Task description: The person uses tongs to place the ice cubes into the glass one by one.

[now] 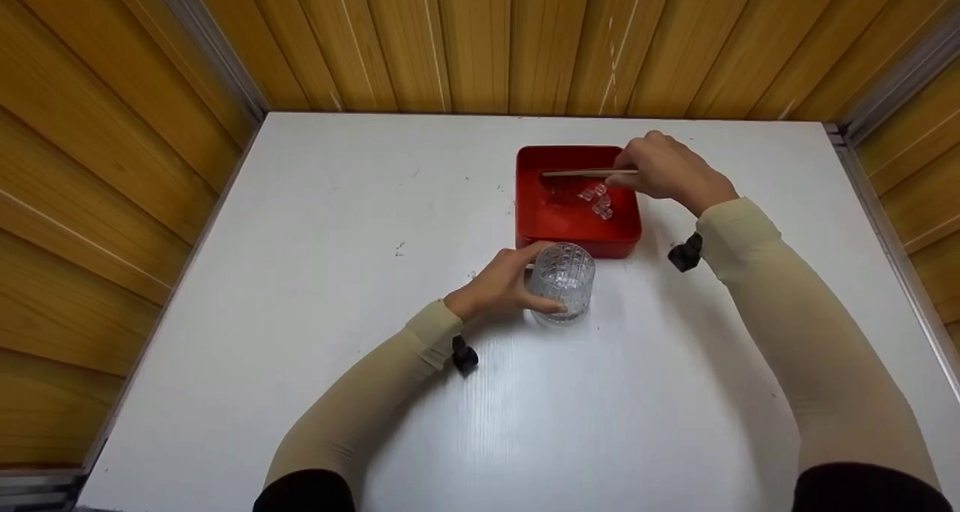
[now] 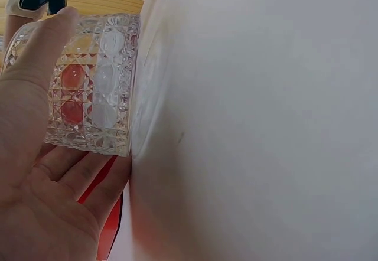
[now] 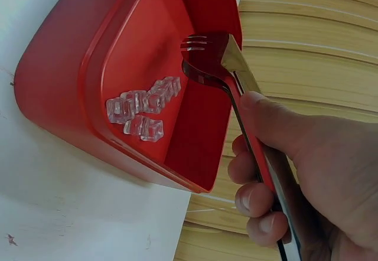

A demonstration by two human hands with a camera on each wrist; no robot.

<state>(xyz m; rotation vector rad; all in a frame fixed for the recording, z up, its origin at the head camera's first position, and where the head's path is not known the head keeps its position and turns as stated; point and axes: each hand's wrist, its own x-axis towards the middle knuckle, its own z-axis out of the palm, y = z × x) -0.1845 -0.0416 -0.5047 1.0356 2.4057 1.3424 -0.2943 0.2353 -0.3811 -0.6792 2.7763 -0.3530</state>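
Observation:
My left hand (image 1: 495, 283) holds a clear cut-glass tumbler (image 1: 571, 275) on the table, thumb on the near side and fingers round the far side. In the left wrist view the glass (image 2: 94, 84) shows a faceted pattern. Just beyond it sits a square red box (image 1: 577, 249). My right hand (image 1: 664, 168) grips shiny metal tongs (image 3: 260, 149), thumb along one arm and fingers curled round. Their forked tip reaches over the inside of the box. Several clear ice-like cubes (image 3: 142, 104) lie in a cluster on the box floor, apart from the tongs.
The white table (image 1: 360, 219) carries small dark marks. Wood-patterned panels (image 1: 472, 46) rise behind its far edge and on both sides, with grey metal framing at the corners. A small black device (image 1: 685, 253) sits at my right wrist.

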